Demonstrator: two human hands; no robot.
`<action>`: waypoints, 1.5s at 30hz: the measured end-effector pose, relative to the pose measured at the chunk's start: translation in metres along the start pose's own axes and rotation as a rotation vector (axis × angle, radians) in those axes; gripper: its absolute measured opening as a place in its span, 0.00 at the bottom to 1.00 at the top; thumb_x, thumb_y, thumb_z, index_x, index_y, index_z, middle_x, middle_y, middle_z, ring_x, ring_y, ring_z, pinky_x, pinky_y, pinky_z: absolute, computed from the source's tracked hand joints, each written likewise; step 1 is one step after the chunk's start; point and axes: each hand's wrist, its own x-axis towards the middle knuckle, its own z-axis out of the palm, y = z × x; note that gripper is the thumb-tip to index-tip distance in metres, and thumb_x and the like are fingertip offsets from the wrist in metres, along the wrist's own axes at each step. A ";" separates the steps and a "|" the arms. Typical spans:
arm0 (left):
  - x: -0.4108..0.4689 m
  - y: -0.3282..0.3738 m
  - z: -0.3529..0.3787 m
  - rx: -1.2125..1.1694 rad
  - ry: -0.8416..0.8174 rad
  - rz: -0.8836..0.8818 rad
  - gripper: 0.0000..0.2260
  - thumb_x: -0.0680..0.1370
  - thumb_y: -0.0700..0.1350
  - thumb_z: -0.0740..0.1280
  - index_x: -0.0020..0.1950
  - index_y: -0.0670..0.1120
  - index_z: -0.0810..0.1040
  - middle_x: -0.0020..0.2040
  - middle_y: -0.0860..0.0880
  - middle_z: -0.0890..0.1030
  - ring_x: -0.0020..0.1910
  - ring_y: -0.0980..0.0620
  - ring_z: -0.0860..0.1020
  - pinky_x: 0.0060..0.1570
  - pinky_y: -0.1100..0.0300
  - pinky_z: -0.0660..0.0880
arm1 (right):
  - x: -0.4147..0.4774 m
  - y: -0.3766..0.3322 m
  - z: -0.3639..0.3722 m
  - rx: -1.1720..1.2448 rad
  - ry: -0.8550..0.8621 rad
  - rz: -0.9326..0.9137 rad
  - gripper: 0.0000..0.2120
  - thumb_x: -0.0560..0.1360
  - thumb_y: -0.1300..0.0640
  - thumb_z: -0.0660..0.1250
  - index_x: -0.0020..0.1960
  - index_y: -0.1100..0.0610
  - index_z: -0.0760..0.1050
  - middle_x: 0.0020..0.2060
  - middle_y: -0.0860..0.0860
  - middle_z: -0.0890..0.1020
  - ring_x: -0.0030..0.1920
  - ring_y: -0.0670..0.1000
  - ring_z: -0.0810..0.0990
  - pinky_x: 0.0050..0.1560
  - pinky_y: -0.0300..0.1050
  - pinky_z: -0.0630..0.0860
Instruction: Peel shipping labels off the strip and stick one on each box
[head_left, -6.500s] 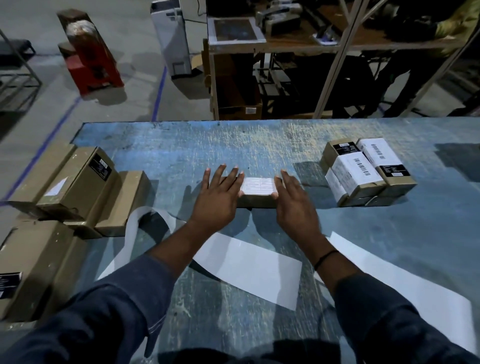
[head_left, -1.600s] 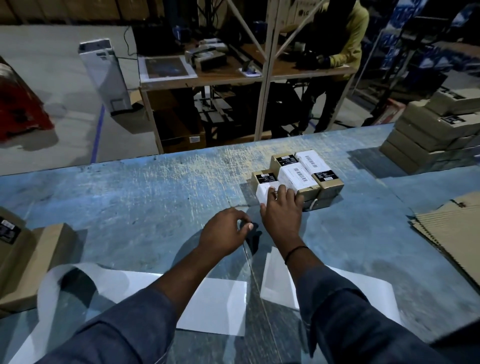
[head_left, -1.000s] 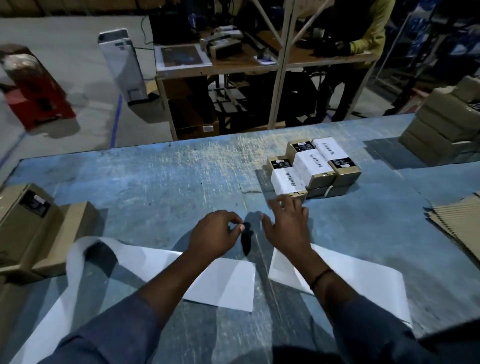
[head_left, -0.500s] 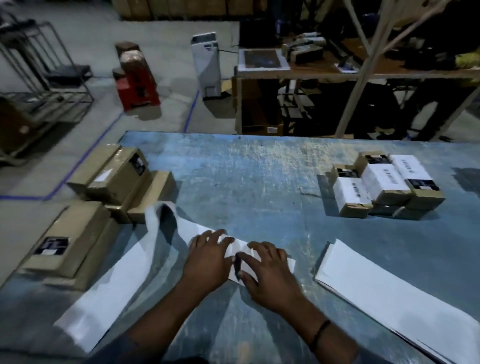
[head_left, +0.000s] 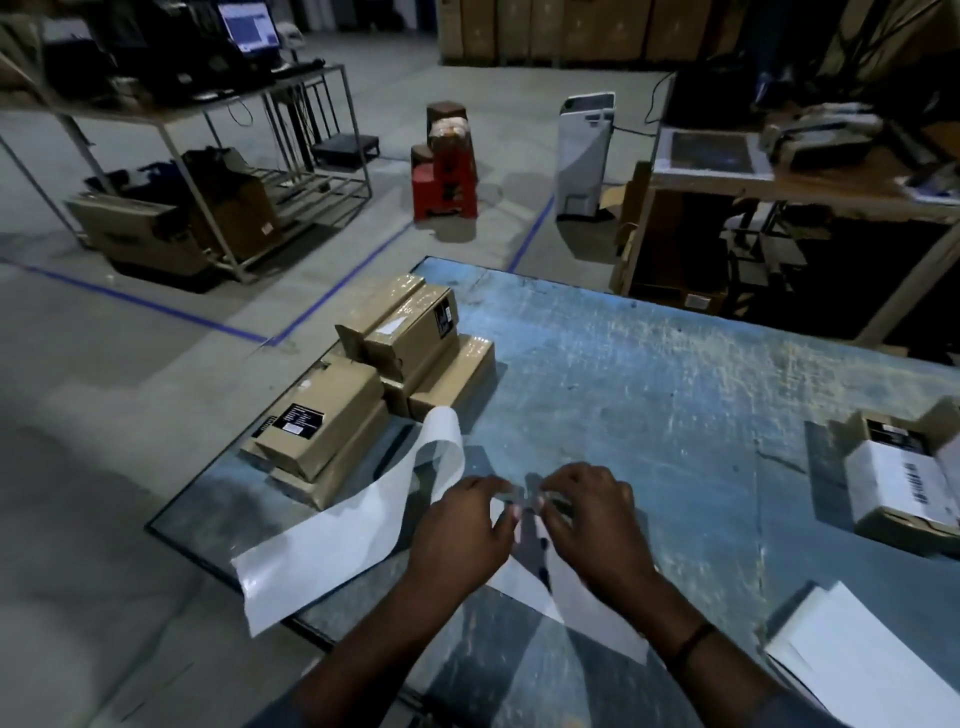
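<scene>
A long white label strip (head_left: 363, 525) curls across the near left of the blue table (head_left: 649, 374). My left hand (head_left: 462, 530) and my right hand (head_left: 592, 519) meet over its end, and both pinch the strip's edge between fingertips and thumbs. Unlabelled brown boxes (head_left: 415, 338) are stacked at the table's left edge. A box with a white label (head_left: 904, 483) sits at the far right, partly cut off by the frame.
A second white strip (head_left: 857, 670) lies at the near right corner. Beyond the table stand a red stool (head_left: 447, 171), metal shelving (head_left: 208, 171) with cartons, a white upright unit (head_left: 584, 150) and a wooden workbench (head_left: 779, 182).
My view has swung left. Both hands left the labelled boxes, came back to the strip and lifted from flat on it to pinching its end.
</scene>
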 end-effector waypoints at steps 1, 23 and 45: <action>0.002 0.005 -0.009 -0.086 0.018 -0.005 0.15 0.80 0.61 0.64 0.61 0.57 0.82 0.59 0.59 0.84 0.50 0.58 0.83 0.55 0.56 0.80 | 0.012 -0.004 -0.001 0.029 0.012 0.017 0.14 0.76 0.44 0.63 0.53 0.47 0.83 0.52 0.46 0.82 0.57 0.53 0.76 0.53 0.49 0.65; 0.161 -0.054 -0.024 0.368 0.040 -0.088 0.28 0.73 0.48 0.71 0.73 0.49 0.71 0.63 0.39 0.77 0.60 0.36 0.74 0.58 0.46 0.72 | 0.228 -0.042 0.069 0.143 -0.177 0.188 0.28 0.78 0.56 0.68 0.77 0.52 0.68 0.79 0.53 0.64 0.79 0.56 0.61 0.76 0.52 0.62; 0.177 0.008 -0.028 -0.751 -0.465 0.021 0.11 0.75 0.49 0.72 0.55 0.49 0.86 0.49 0.55 0.85 0.49 0.53 0.82 0.50 0.57 0.77 | 0.071 0.037 -0.045 0.562 0.227 0.408 0.25 0.76 0.51 0.74 0.70 0.40 0.74 0.69 0.47 0.75 0.65 0.46 0.77 0.62 0.49 0.77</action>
